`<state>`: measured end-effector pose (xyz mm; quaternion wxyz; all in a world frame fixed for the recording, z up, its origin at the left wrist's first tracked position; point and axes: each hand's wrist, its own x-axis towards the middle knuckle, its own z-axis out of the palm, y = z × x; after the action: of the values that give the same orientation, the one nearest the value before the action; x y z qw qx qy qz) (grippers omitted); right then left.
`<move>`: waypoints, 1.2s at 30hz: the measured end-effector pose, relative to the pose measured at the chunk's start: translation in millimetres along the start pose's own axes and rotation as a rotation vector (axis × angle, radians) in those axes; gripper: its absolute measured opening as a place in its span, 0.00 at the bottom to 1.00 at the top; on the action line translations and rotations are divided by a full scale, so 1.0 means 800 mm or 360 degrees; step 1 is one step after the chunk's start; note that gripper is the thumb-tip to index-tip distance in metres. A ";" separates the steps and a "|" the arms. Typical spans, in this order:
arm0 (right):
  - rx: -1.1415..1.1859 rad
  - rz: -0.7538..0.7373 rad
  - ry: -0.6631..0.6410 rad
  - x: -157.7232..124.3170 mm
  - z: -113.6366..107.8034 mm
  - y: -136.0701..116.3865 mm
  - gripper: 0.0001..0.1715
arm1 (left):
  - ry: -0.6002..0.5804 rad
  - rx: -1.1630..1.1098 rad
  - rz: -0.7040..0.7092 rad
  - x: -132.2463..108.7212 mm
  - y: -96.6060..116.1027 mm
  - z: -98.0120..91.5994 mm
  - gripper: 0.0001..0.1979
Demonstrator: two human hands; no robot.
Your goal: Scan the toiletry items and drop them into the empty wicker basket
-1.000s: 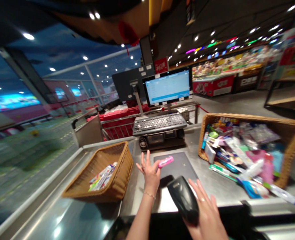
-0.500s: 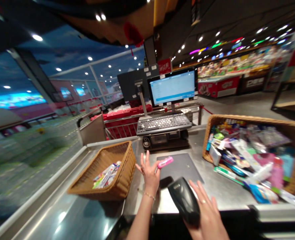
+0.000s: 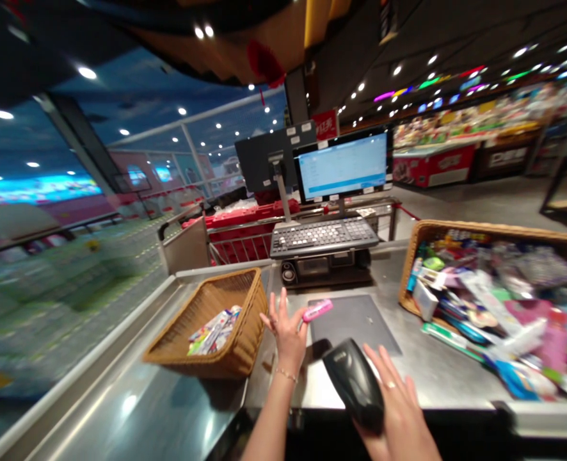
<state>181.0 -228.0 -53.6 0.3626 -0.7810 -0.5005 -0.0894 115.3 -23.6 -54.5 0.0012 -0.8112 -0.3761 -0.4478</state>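
Between the thumb and index finger of my left hand is a small pink item, while the other fingers are spread. My right hand holds a black handheld scanner that points up and to the left; its fingers are stretched along the scanner's right side. A dark grey mat lies on the metal counter beyond both hands. To the left stands a wicker basket with a few small packages inside. A fuller wicker basket stands on the right.
Behind the mat, a black keyboard rests on a raised stand in front of a lit monitor. Assorted packaged goods fill the right basket and spill over its near side. A shopping cart stands behind the counter.
The counter, baskets and monitor have shifted slightly to the right in the view. Both hands keep nearly the same place in the picture, with the same items held.
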 end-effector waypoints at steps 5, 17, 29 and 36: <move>0.0034 -0.0016 0.0013 0.002 0.002 -0.006 0.36 | 0.0011 0.0012 -0.0009 0.003 -0.005 -0.008 0.10; 0.0108 -0.0030 -0.0021 0.005 0.008 -0.019 0.31 | 0.0080 0.0048 0.0001 0.006 -0.020 -0.019 0.11; 0.0110 -0.0057 -0.0074 0.007 0.016 -0.024 0.34 | 0.0095 0.0092 -0.0003 0.006 -0.032 -0.026 0.10; 0.0096 -0.0094 -0.0064 0.011 0.016 -0.030 0.33 | 0.0128 0.0109 -0.0011 0.010 -0.035 -0.035 0.10</move>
<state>162.2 -207.9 -47.1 0.3731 -0.7563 -0.5329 -0.0694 80.4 -7.8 -41.0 0.0425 -0.7907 -0.3938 -0.4669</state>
